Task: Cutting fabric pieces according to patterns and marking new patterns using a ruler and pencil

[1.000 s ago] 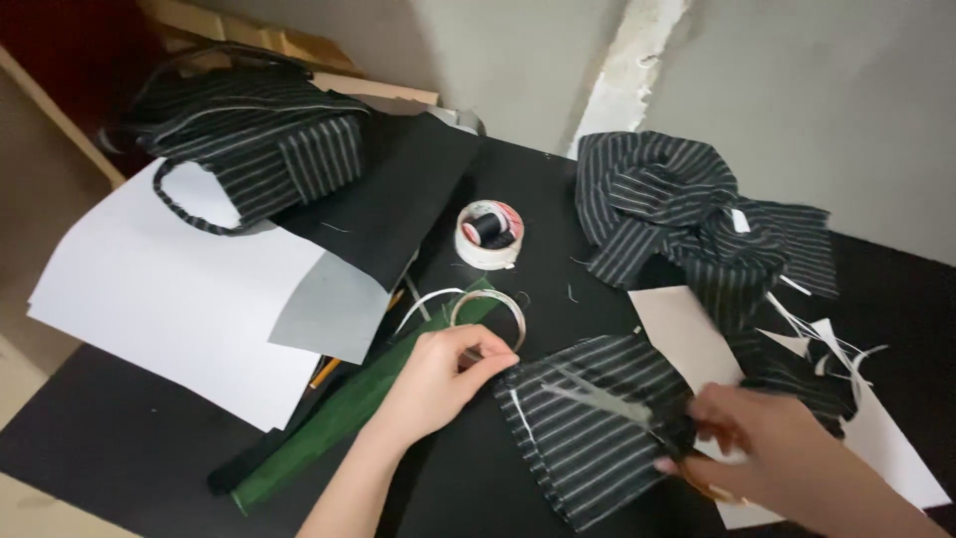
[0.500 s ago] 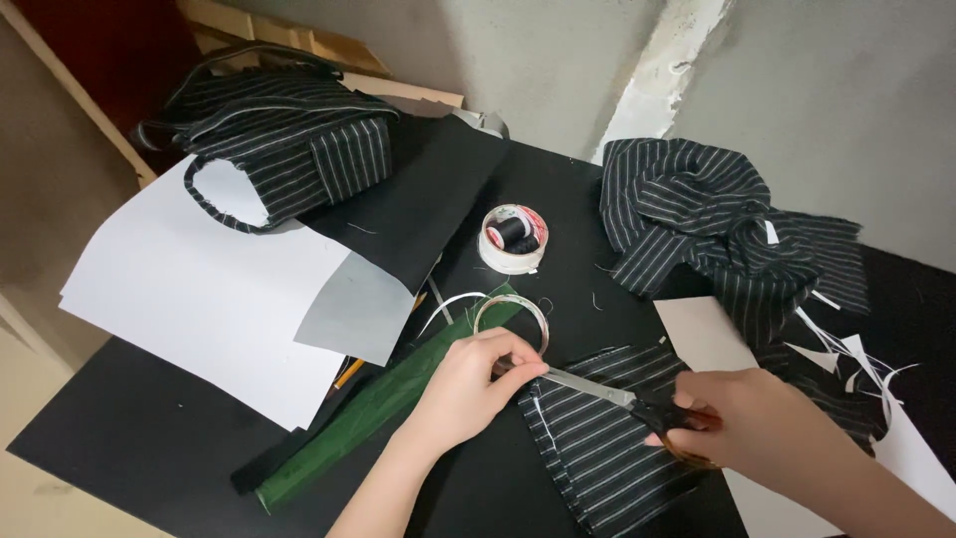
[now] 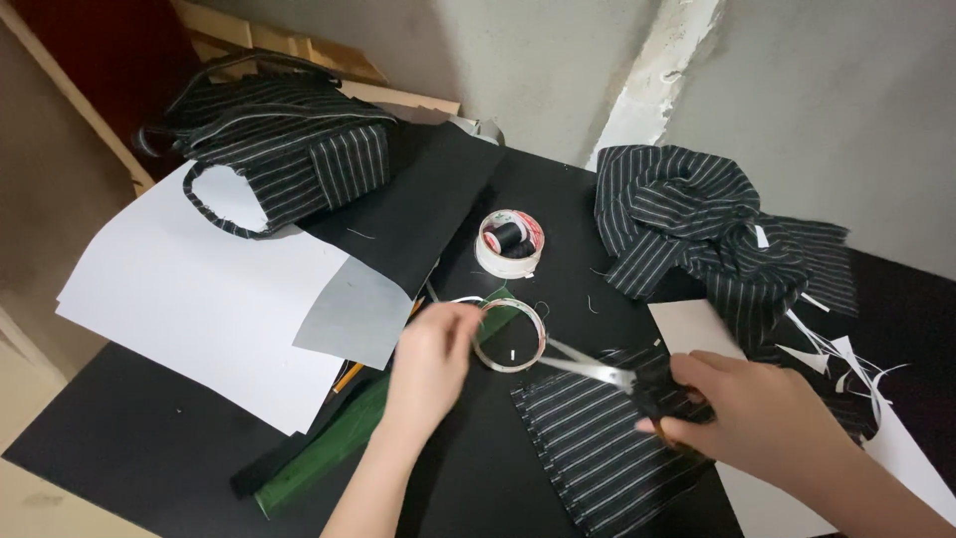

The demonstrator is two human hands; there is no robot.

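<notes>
Black table (image 3: pixel 149 438): right hand (image 3: pixel 767 418) hides scissors' (image 3: pixel 597 367) handles (left hand (image 3: pixel 430 361) blurred).

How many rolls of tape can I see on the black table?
2. A white roll of tape with a dark thread spool inside lies at the table centre. A clear roll of tape lies nearer, beside the left hand. Others may be hidden under fabric.

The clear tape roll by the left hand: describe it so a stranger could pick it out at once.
On the black table, find the left hand. The clear tape roll lies flat beside its fingertips, with the scissors pointing at it. Unlike the white tape roll behind it, it is see-through and holds no thread spool.
</notes>
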